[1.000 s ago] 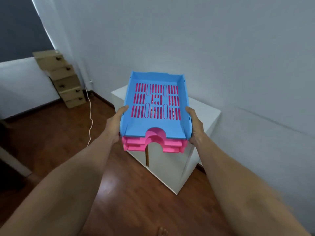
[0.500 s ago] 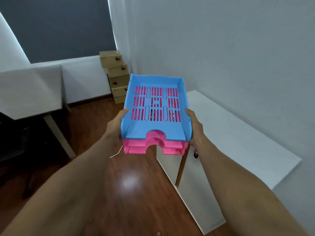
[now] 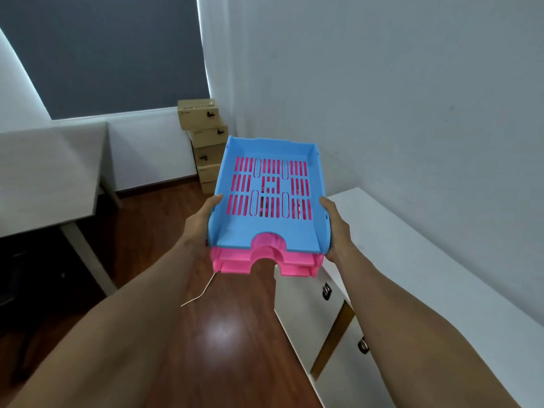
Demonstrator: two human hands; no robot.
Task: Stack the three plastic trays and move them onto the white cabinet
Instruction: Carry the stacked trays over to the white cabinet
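Note:
A blue plastic tray (image 3: 266, 231) sits on top of two pink trays (image 3: 235, 262), all nested into one stack held in the air in front of me. My left hand (image 3: 197, 228) grips the stack's left side and my right hand (image 3: 338, 231) grips its right side. The white cabinet (image 3: 418, 260) stands along the wall to the right, its top lower than the stack. The stack hangs over the floor at the cabinet's near left corner.
A stack of cardboard boxes (image 3: 203, 134) stands in the far corner. A grey desk (image 3: 50, 172) is on the left. A thin white cable (image 3: 200, 293) lies on the wooden floor (image 3: 206, 334). The cabinet front has metal ring handles (image 3: 326, 290).
My view has swung left and closer along the cabinet, which now lies to the right of the stack. Both hands keep the same grip on the trays.

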